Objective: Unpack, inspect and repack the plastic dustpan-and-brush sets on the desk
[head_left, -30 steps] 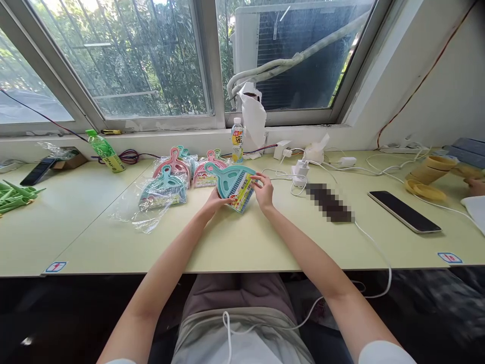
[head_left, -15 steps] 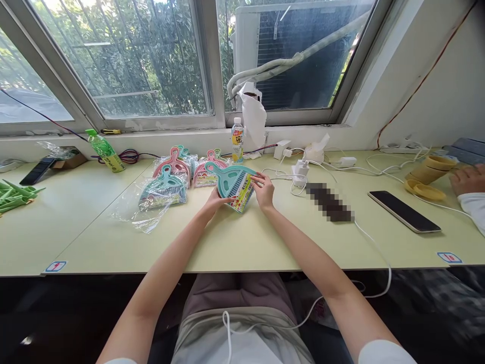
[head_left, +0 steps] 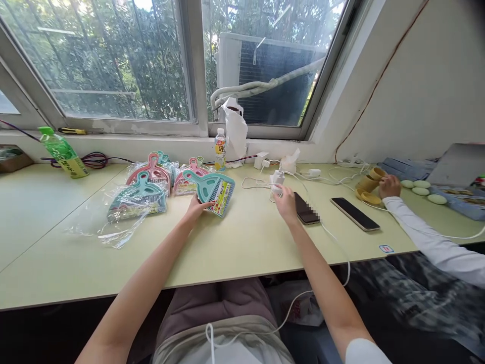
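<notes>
My left hand [head_left: 195,208] is closed around a teal dustpan-and-brush set [head_left: 206,188], held tilted just above the table with its yellow label toward me. My right hand [head_left: 286,203] is apart from the set, its fingers loosely stretched beside a dark phone [head_left: 306,210] and just in front of a white charger plug [head_left: 277,178]. Whether the fingertips touch the plug I cannot tell. Left of the held set lies another teal dustpan set [head_left: 138,194] in clear plastic wrap. Behind it are pink dustpan sets [head_left: 153,171], also wrapped.
A loose clear wrapper [head_left: 102,227] lies front left. Two drink bottles, one green [head_left: 64,151] and one yellow-labelled [head_left: 220,149], stand near the window. White cables [head_left: 333,235] cross the right side, near a second phone [head_left: 354,213]. Another person's hand [head_left: 389,187] touches yellow rings [head_left: 367,187].
My right hand has let go of the dustpan set and moved right, toward the phone and charger. My left hand keeps the set. The view has turned to the right.
</notes>
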`<state>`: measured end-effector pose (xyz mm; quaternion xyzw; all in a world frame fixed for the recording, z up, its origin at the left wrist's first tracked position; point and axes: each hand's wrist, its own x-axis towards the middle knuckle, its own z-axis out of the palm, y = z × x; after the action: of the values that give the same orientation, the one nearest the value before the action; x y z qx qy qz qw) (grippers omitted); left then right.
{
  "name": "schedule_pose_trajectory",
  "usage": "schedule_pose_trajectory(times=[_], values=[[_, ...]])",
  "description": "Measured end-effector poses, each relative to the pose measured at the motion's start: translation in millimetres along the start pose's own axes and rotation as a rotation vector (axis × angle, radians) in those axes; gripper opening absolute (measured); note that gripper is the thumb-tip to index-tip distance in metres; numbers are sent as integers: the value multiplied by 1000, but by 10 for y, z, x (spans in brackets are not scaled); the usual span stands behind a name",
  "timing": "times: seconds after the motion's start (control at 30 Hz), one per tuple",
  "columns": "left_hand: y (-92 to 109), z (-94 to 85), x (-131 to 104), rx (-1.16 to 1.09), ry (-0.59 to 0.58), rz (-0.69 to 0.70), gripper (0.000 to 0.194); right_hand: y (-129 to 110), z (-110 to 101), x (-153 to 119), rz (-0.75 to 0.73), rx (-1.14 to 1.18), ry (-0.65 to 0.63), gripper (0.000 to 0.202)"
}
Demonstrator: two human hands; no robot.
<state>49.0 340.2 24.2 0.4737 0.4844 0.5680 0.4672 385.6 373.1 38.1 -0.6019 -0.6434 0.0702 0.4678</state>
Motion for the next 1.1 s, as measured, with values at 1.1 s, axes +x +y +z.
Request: schedule_pose_trajectory(times=[1.1], values=[[55, 71, -60, -59, 31, 2, 74, 678, -579, -10, 331, -580, -234, 66]])
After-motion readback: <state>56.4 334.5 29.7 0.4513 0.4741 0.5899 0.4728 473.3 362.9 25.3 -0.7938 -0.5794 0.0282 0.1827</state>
